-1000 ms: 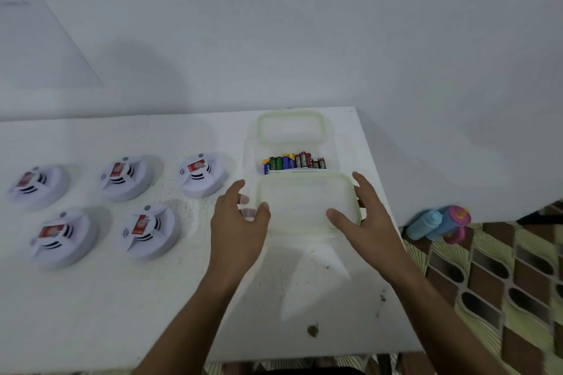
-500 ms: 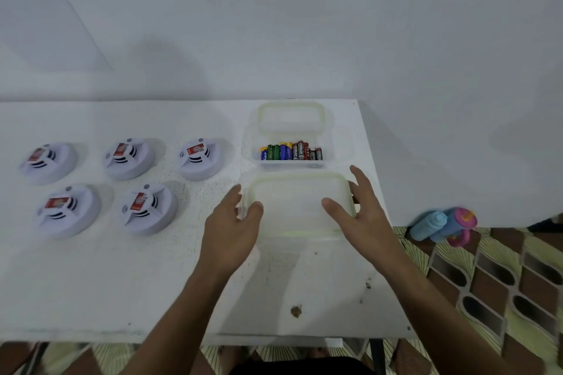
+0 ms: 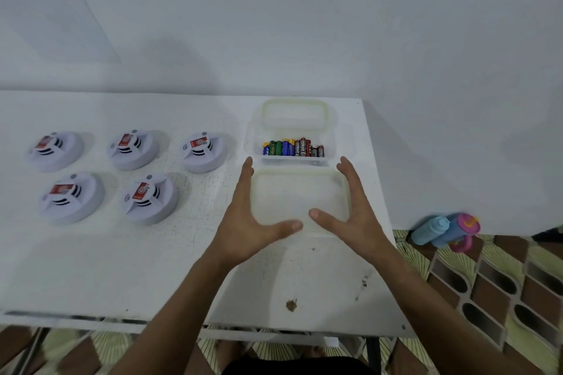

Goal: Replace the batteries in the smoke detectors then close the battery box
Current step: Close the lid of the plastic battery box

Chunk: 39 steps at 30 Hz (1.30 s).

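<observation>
Nearest to me, at the table's [image 3: 91, 268] front edge, both forearms reach in toward the lid [image 3: 300, 201], a translucent plastic rectangle with a pale yellowish rim that lies flat on the white top. My left hand [image 3: 246, 222] flanks its left edge with fingers straight and the thumb stretched across the near edge; my right hand [image 3: 350, 216] mirrors it on the right side. Both are spread wide, fingers apart, bracketing the lid without closing on it; whether the fingertips actually touch the rim I cannot tell.

I judge the lid to be light, thin and a little flexible, likely to bow if lifted by one corner, and smooth enough to slip. Taking it by the two short edges, thumbs under the near rim, looks like the safest hold.

Just beyond the lid sits the battery box [image 3: 294, 158], open, with a row of batteries [image 3: 294, 148] lined up along its near wall. A second clear container or lid [image 3: 295, 114] lies behind it, touching or overlapping; I cannot tell which.

Off to the left, well apart from the box, five smoke detectors [image 3: 204, 151] sit in two rows, each with a red label. Whether their cells are swapped I cannot see.
</observation>
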### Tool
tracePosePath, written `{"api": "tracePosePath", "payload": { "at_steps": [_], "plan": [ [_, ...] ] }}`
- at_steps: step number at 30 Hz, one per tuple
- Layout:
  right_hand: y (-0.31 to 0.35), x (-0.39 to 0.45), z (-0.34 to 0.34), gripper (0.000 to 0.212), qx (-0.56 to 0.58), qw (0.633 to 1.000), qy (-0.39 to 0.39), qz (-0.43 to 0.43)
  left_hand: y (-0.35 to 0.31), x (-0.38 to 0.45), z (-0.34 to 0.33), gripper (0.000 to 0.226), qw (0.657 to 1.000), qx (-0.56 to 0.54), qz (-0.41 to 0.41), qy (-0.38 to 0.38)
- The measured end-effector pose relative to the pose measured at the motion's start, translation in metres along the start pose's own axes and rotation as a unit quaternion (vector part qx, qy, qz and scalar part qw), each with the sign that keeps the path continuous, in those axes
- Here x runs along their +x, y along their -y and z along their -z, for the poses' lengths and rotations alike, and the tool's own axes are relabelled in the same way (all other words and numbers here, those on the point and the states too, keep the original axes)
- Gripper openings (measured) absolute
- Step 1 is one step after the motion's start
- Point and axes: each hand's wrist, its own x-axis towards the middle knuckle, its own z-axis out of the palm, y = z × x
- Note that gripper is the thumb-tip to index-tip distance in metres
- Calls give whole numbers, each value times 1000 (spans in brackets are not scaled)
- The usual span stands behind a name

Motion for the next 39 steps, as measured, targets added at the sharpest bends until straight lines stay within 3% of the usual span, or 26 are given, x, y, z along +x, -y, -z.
{"api": "tracePosePath", "payload": {
  "at_steps": [4,7,13,26,32,36,39],
  "plan": [
    [-11,4,10,143,-14,998,68,3,3,4,9,137,993,79,-52,63],
    [-15,7,12,151,-40,995,88,18,4,8,11,136,990,108,-65,64],
    [-14,11,17,136,-42,993,106,38,3,24,19,141,974,180,-90,103],
    [-20,15,14,133,-44,995,69,54,3,38,21,131,959,224,-121,128],
    [-24,15,13,132,-40,995,80,52,7,37,19,129,960,211,-147,114],
    [-22,15,14,140,-35,993,107,41,6,34,20,138,963,203,-125,124],
    [-21,12,13,134,-7,995,99,33,6,31,17,132,981,130,-92,110]
  ]
}}
